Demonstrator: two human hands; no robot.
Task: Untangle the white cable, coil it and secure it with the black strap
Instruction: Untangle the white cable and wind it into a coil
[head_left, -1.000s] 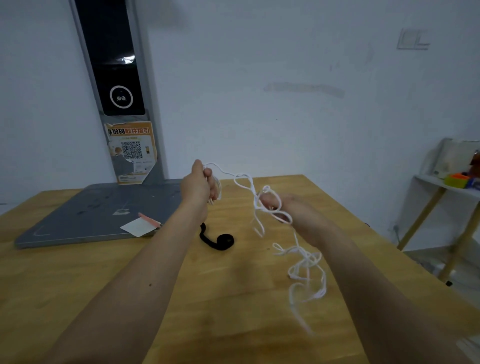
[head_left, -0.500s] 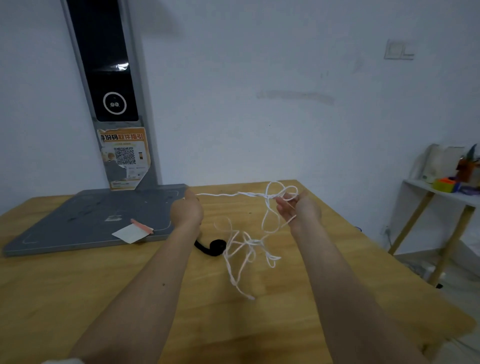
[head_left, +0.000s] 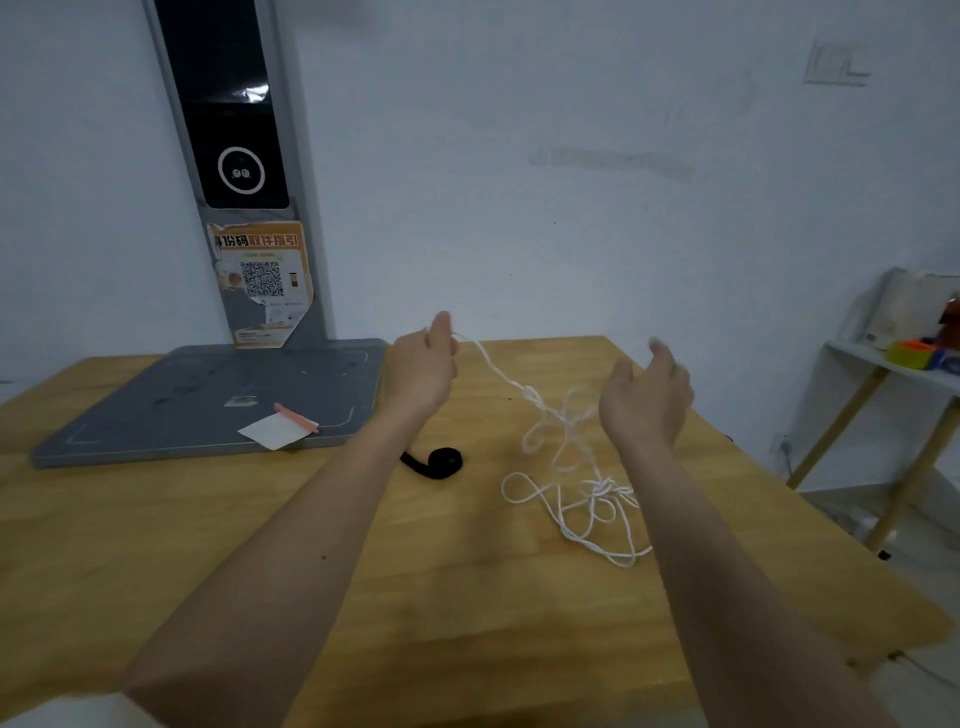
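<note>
My left hand (head_left: 423, 366) is raised above the table and pinches one end of the white cable (head_left: 563, 470). From there the cable slopes down to the right into a tangle of loops, part hanging and part lying on the wooden table (head_left: 467, 597). My right hand (head_left: 647, 397) hovers beside the upper loops with its fingers loosely spread and holds nothing. The black strap (head_left: 439, 461) lies partly rolled on the table, between my two forearms.
A grey flat base (head_left: 208, 405) with a tall pillar stands at the back left, a small paper slip on it. A white side shelf (head_left: 893, 364) with coloured items is to the right. The table's right edge runs close to my right arm.
My right hand has let go of the cable loops, and the tangle has dropped onto the table. My left hand keeps its hold on the cable end.
</note>
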